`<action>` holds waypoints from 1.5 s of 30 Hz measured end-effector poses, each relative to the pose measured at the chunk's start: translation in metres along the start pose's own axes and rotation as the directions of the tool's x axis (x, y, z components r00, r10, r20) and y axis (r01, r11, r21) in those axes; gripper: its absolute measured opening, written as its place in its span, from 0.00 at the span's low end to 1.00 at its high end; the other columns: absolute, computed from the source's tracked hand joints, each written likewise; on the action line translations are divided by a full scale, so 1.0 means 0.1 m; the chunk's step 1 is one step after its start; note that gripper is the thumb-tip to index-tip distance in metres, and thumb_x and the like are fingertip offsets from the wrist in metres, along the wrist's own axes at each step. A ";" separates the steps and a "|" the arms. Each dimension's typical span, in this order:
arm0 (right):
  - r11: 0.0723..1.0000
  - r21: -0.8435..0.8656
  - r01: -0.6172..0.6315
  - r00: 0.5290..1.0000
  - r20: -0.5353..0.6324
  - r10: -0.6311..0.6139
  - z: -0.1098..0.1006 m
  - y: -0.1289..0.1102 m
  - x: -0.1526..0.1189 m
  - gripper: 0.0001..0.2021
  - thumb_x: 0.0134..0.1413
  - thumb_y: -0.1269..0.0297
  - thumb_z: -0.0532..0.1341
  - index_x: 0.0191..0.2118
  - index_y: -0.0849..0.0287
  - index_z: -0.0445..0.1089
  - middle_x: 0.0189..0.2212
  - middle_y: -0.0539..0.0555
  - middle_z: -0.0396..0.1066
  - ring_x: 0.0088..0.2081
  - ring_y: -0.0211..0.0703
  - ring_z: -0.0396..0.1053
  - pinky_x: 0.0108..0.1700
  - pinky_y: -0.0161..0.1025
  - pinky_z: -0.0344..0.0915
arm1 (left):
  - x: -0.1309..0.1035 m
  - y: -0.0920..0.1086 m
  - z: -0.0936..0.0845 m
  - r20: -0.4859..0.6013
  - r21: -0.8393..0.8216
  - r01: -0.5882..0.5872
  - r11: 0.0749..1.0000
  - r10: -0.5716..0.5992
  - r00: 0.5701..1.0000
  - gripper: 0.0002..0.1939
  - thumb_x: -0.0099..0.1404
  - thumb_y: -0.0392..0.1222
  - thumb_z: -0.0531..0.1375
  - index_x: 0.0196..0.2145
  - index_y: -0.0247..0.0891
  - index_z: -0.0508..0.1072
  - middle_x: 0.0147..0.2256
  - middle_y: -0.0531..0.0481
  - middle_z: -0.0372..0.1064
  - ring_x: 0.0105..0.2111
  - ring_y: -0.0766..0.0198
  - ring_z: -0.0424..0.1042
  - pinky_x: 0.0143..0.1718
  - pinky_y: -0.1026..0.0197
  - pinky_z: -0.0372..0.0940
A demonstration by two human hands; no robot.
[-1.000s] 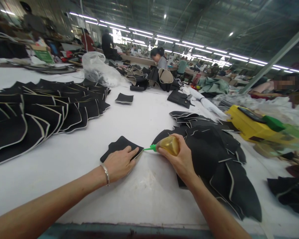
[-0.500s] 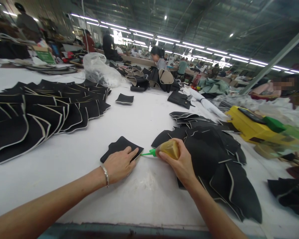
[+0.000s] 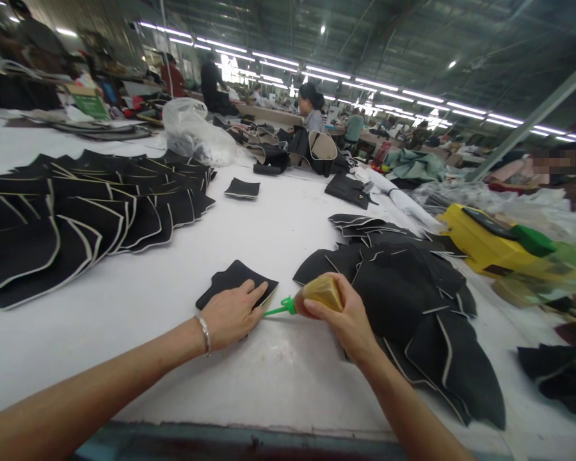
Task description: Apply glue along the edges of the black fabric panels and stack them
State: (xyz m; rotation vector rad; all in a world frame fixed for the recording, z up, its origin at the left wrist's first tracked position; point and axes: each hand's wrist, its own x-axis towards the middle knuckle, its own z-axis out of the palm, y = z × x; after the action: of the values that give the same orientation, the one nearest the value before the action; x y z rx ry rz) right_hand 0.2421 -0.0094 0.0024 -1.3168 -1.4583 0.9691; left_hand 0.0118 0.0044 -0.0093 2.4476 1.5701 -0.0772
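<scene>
While the left grip lies palm down with its fingers spread and unclenched, pressing on a black piece with a pale edge, the right grip is closed around a squeeze bottle of amber liquid. The piece is flat on the white worktop, in front of the person and between the two arms. The bottle is tipped on its side, its thin green nozzle pointing left towards the near edge of the piece, with the tip just beside the left thumb; whether it touches the edge cannot be told. A bracelet circles the left wrist.

Right of the bottle, partly behind the right hand, is a loose heap of black pieces, and on the far left more pale-edged black pieces overlap in rows. A small black piece sits alone farther back, near a clear plastic bag. Beyond the heap, to the right, stands a yellow box, and a person in grey is visible across the worktop
</scene>
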 end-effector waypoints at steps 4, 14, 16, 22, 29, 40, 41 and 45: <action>0.998 -0.067 0.019 0.997 -0.069 -0.024 0.00 -0.03 0.01 0.25 0.40 0.52 0.72 0.43 0.55 0.65 0.33 0.49 0.70 0.36 0.48 0.68 0.39 0.42 0.65 | -0.01 -0.01 -0.02 0.024 -0.026 -0.020 0.999 0.020 1.000 0.25 0.68 0.44 0.44 0.62 0.41 0.59 0.50 0.42 0.66 0.39 0.57 0.70 0.39 0.58 0.65; 1.000 -0.001 0.010 1.000 0.017 -0.010 0.02 -0.04 -0.06 0.25 0.40 0.54 0.72 0.43 0.56 0.65 0.34 0.50 0.69 0.36 0.47 0.67 0.39 0.41 0.64 | -0.01 -0.04 -0.03 0.031 -0.123 -0.023 0.992 0.027 0.999 0.23 0.68 0.44 0.45 0.60 0.42 0.61 0.51 0.41 0.66 0.42 0.56 0.68 0.40 0.57 0.65; 0.998 0.063 -0.015 0.995 0.098 0.009 0.02 -0.04 -0.07 0.24 0.41 0.54 0.72 0.43 0.56 0.65 0.34 0.49 0.68 0.35 0.46 0.67 0.37 0.40 0.64 | -0.01 -0.04 -0.02 0.047 -0.106 -0.005 0.994 0.010 0.999 0.26 0.69 0.45 0.44 0.62 0.40 0.58 0.51 0.41 0.66 0.39 0.57 0.69 0.41 0.57 0.65; 0.998 0.069 0.011 0.999 0.047 -0.015 0.04 -0.03 -0.12 0.24 0.40 0.55 0.72 0.43 0.56 0.66 0.34 0.49 0.68 0.36 0.45 0.67 0.39 0.39 0.64 | 0.00 -0.03 -0.01 0.062 -0.082 -0.013 0.997 0.018 0.998 0.28 0.69 0.45 0.41 0.64 0.35 0.55 0.51 0.40 0.65 0.38 0.57 0.71 0.42 0.56 0.65; 0.997 0.079 0.007 0.994 0.111 -0.016 0.01 0.00 -0.11 0.24 0.41 0.55 0.72 0.43 0.55 0.65 0.33 0.49 0.67 0.34 0.45 0.66 0.37 0.40 0.64 | -0.02 -0.02 -0.05 0.071 -0.067 -0.028 0.997 0.033 0.997 0.28 0.68 0.44 0.42 0.64 0.34 0.56 0.51 0.39 0.64 0.40 0.55 0.71 0.42 0.55 0.65; 0.998 0.041 0.040 0.989 0.139 -0.045 -0.02 0.03 -0.06 0.25 0.42 0.55 0.72 0.45 0.54 0.64 0.35 0.49 0.67 0.35 0.45 0.67 0.39 0.40 0.64 | -0.02 -0.02 -0.04 0.063 -0.054 -0.047 0.997 0.050 0.997 0.26 0.69 0.44 0.43 0.61 0.38 0.59 0.50 0.40 0.65 0.42 0.56 0.69 0.42 0.57 0.65; 0.997 0.010 0.071 0.993 0.089 -0.072 -0.04 0.05 -0.02 0.25 0.42 0.55 0.72 0.45 0.54 0.64 0.35 0.49 0.67 0.36 0.46 0.67 0.39 0.41 0.64 | -0.02 -0.02 -0.05 0.059 -0.052 -0.057 0.997 0.060 0.996 0.25 0.69 0.44 0.43 0.61 0.38 0.61 0.50 0.40 0.65 0.43 0.55 0.68 0.42 0.57 0.65; 0.975 -0.140 0.175 0.980 -0.068 -0.186 -0.10 0.13 0.11 0.26 0.45 0.53 0.70 0.48 0.54 0.63 0.37 0.50 0.67 0.37 0.47 0.67 0.41 0.42 0.64 | -0.03 -0.02 -0.07 0.042 -0.074 -0.070 0.995 0.073 0.996 0.23 0.68 0.42 0.44 0.58 0.39 0.64 0.50 0.40 0.66 0.42 0.54 0.68 0.41 0.56 0.65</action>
State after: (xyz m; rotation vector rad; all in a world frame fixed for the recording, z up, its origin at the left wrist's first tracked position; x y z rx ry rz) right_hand 0.2554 0.0028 -0.0063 -1.2774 -1.5723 0.7029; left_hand 0.0085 0.0038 -0.0026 2.4258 1.4400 -0.0617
